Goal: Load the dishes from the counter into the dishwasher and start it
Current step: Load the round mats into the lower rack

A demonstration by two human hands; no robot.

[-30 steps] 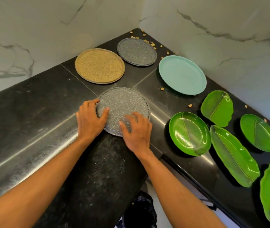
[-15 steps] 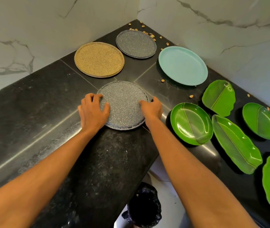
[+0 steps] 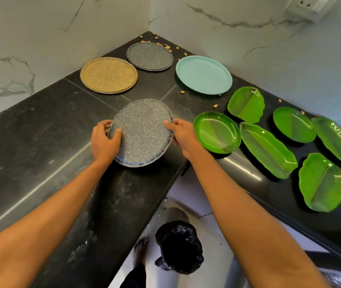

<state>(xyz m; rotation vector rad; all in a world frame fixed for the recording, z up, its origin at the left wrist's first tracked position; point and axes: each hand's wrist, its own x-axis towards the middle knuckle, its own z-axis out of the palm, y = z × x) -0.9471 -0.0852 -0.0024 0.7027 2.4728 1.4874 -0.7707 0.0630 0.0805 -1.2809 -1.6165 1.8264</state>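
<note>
Gripping, left hand (image 3: 105,142): fingers curl round the left rim of the grey speckled plate (image 3: 142,132), thumb laid on its top face. Grasp appears firm.
Right hand (image 3: 183,136): clasps the opposite, right rim, thumb on top and fingers tucked beneath.
Plate position: between the two hands, directly ahead of the person, over the inner corner of the black counter (image 3: 40,132). It looks tilted, near edge raised. Whether the far rim touches the stone cannot be told.
Key relation: the plate is round, so it has no long axis. The hands sit at either end of its left-to-right width, and neither is nearer than the other. Judged balanced for a lift straight toward the body.
Step in hand: taking the first dish off the counter, by my reading. The dishwasher is not in view.
Nearest neighbours: a round green dish (image 3: 217,132) lies just beside the right hand, and a long leaf dish (image 3: 267,150) beyond it.
Further out: tan plate (image 3: 108,74), second grey plate (image 3: 149,56) and teal plate (image 3: 203,74) toward the corner, with scattered crumbs (image 3: 183,92).
Floor: black bin bag (image 3: 179,246) below the counter's edge.
</note>
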